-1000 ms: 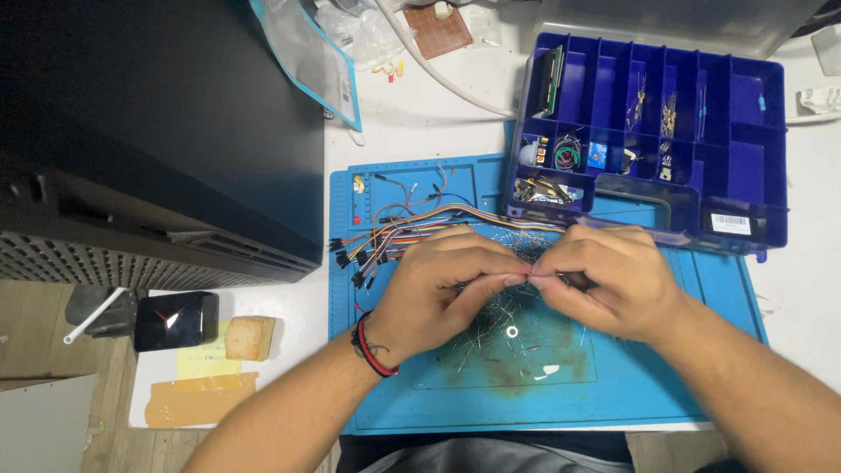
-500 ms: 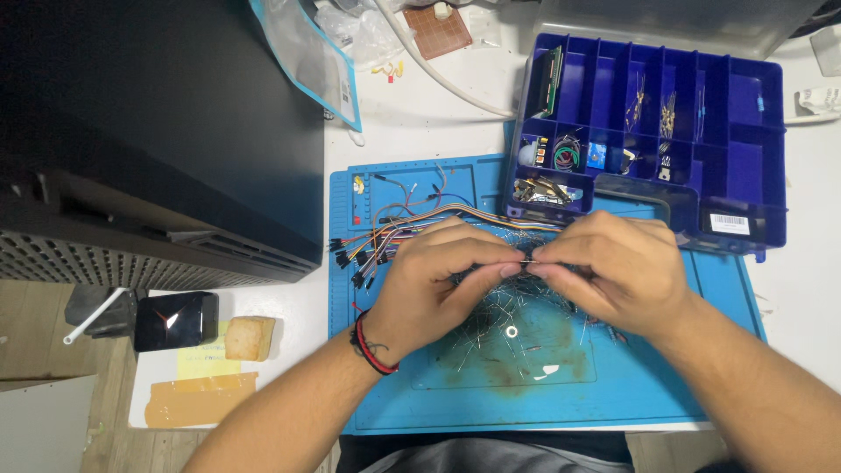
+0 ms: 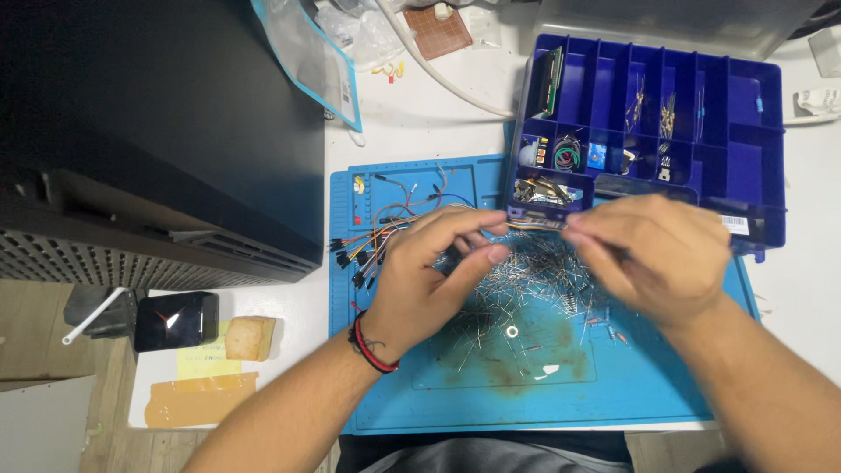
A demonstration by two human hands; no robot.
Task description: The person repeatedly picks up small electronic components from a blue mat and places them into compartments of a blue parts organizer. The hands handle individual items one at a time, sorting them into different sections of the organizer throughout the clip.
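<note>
Head view: both hands are pinching a flat strip of multicoloured jumper wires (image 3: 534, 224) between them, left hand (image 3: 420, 280) curled, right hand (image 3: 661, 254) knuckles-up, above scattered metal pins (image 3: 526, 280).

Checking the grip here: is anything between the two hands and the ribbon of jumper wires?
Nothing visible. The left hand and right hand both pinch the ribbon of jumper wires directly, above the loose metal pins on the blue mat.
</note>
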